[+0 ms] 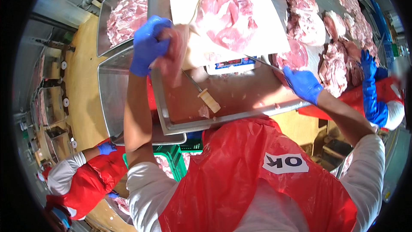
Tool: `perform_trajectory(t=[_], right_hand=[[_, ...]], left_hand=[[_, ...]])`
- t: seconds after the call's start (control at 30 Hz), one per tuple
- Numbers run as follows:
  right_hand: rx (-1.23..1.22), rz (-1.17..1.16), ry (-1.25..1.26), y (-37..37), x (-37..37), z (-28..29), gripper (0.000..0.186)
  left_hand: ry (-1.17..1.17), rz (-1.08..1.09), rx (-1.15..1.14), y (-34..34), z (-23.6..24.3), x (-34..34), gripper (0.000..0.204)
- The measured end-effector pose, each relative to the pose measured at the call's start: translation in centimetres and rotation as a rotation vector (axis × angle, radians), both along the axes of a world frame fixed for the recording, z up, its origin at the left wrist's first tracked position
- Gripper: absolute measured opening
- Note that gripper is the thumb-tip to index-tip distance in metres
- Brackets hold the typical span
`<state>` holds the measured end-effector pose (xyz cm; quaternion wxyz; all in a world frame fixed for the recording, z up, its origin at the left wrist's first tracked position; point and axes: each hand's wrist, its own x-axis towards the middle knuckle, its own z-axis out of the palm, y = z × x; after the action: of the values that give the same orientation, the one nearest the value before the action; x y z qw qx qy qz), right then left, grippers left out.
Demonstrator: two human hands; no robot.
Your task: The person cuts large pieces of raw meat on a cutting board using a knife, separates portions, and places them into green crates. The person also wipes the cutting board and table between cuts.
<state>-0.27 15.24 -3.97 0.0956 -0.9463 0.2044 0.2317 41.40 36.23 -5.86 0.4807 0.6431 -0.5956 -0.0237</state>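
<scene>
My left hand (150, 45), in a blue glove, grips a slab of raw meat (174, 58) at the left edge of a white cutting board (268, 30). My right hand (304, 85), also gloved in blue, is closed around a knife, its handle hidden in the fingers. The knife blade (262, 62) points up and left toward the board's near edge. On the board lies a large piece of pink meat (227, 19). Below it, a scale (234, 65) with a lit display shows. A cream-handled tool (209, 100), its thin shaft reaching toward the board, lies on the metal table (253, 90).
Several meat pieces (304, 21) lie along the table's right side. A steel tub (101, 30) of meat stands far left, another steel tub (103, 99) nearer. Green crates (176, 161) sit below the table. Co-workers in red aprons stand at left (92, 176) and right (343, 99).
</scene>
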Motion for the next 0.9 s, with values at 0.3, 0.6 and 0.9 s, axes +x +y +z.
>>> perform_trajectory(t=[0.3, 0.6, 0.9], right_hand=[[0.414, 0.050, -0.554, 7.7, 15.2, 0.0, 0.028], [0.593, 0.120, -0.334, 5.5, 7.2, -0.6, 0.029], [0.728, -0.588, -0.534, 1.4, -0.5, 2.9, 0.021]], left_hand=[[-0.345, -0.024, 0.239, -0.1, 4.9, -4.5, 0.020], [-0.142, 0.203, 0.283, 2.8, 13.2, -6.8, 0.023], [0.055, 0.483, 0.405, 7.9, 20.9, 18.4, 0.031]])
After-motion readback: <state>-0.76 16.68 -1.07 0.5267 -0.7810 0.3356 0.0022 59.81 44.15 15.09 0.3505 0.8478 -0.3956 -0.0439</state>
